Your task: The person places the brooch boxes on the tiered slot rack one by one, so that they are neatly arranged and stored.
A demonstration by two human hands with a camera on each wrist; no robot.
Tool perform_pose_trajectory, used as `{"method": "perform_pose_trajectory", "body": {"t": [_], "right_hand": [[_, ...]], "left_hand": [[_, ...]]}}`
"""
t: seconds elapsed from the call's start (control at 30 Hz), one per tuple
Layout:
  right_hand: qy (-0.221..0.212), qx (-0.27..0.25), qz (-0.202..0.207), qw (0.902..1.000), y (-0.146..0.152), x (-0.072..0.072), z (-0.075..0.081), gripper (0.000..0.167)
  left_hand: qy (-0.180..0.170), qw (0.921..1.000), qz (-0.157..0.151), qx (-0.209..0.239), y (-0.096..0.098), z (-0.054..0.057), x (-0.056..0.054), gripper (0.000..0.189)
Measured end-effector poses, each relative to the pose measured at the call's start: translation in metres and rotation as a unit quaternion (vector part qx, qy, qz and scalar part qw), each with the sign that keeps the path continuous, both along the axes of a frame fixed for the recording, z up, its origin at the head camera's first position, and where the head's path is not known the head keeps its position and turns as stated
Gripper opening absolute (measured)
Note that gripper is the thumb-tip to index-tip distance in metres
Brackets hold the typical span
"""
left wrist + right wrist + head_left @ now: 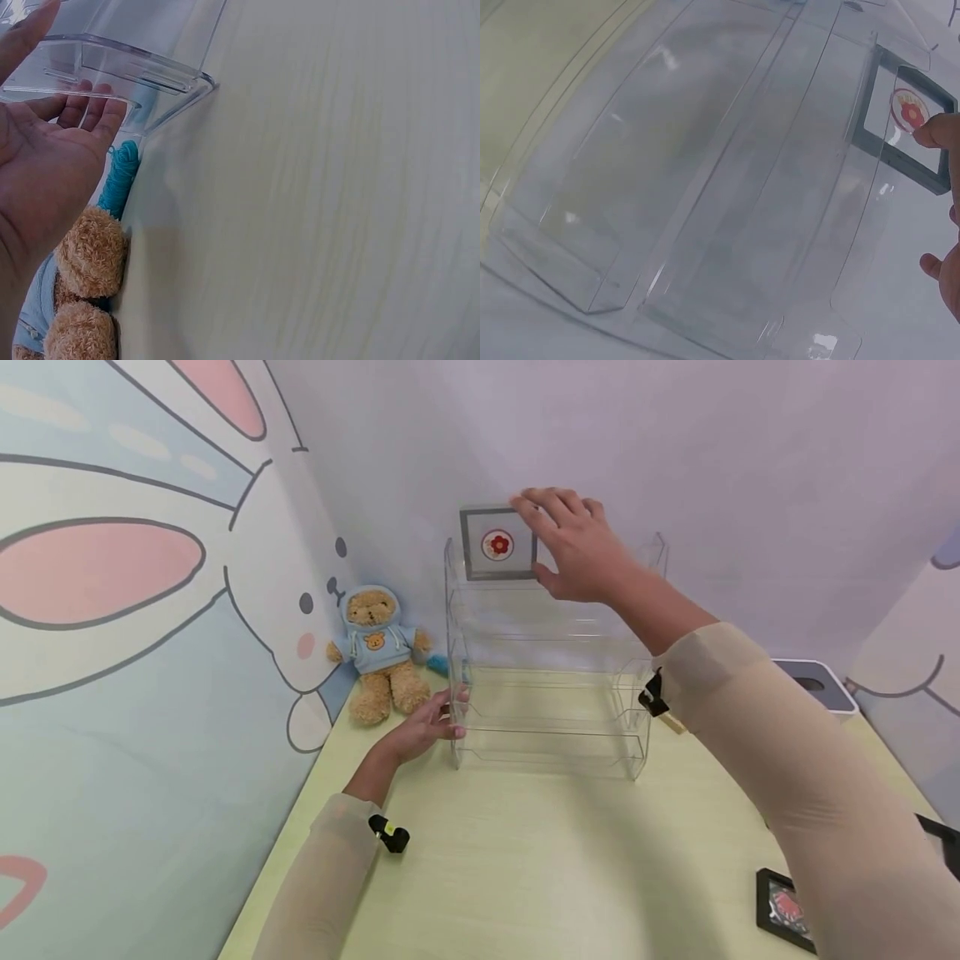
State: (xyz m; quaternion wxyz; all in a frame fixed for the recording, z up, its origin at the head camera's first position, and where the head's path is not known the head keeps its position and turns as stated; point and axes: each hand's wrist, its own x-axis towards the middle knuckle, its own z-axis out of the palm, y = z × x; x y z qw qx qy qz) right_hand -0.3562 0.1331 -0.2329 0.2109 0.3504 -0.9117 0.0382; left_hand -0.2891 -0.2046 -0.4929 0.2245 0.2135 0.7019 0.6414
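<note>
A clear acrylic tiered rack [551, 732] stands on the table. At its left side, my left hand [426, 727] grips the side panel, with fingers and thumb about the clear edge. In the left wrist view, the left hand's fingers [94, 112] show through the plastic. A grey square picture frame [500, 575] with a red flower picture [498, 545] stands upright on the rack's top tier. My right hand [573, 547] is at the frame's right edge, fingers extended and overlapping its upper corner. Whether they touch the frame I cannot tell.
A teddy bear [375, 639] in a blue hoodie sits left of the rack, beside a bundle of teal cord [120, 176]. A white and grey box [813, 687] stands at the right. A black-framed picture [783, 906] lies near the right sleeve. Walls border the table.
</note>
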Motion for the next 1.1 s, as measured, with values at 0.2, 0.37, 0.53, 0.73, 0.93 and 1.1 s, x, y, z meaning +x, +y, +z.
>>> {"method": "perform_pose_trajectory", "body": {"t": [0.2,0.37,0.53,0.73,0.93,1.1], "right_hand": [[0.030,-0.033,0.002,0.9990,0.034,0.010,-0.004,0.090],[0.049,-0.053,-0.003,0.9974,0.072,0.020,-0.013,0.091],[0.051,-0.070,-0.017,0.9961,0.108,0.032,-0.022,0.091],[0.042,-0.073,-0.039,0.9957,0.150,0.053,-0.035,0.093],[0.023,-0.060,-0.073,0.9953,0.191,0.071,-0.052,0.094],[0.000,-0.038,-0.106,0.9937,0.225,0.086,-0.067,0.098]], "left_hand": [[0.001,1.0000,0.003,-0.005,0.000,-0.001,0.000,0.096],[0.003,1.0000,0.002,-0.009,-0.003,-0.001,0.000,0.095],[0.006,0.9999,0.008,-0.008,-0.006,-0.001,0.000,0.095],[0.006,0.9999,0.011,-0.010,-0.008,-0.003,-0.001,0.095],[0.004,0.9998,0.013,-0.011,-0.011,-0.004,-0.003,0.098],[0.001,0.9998,0.015,-0.016,-0.011,-0.004,-0.002,0.095]]}}
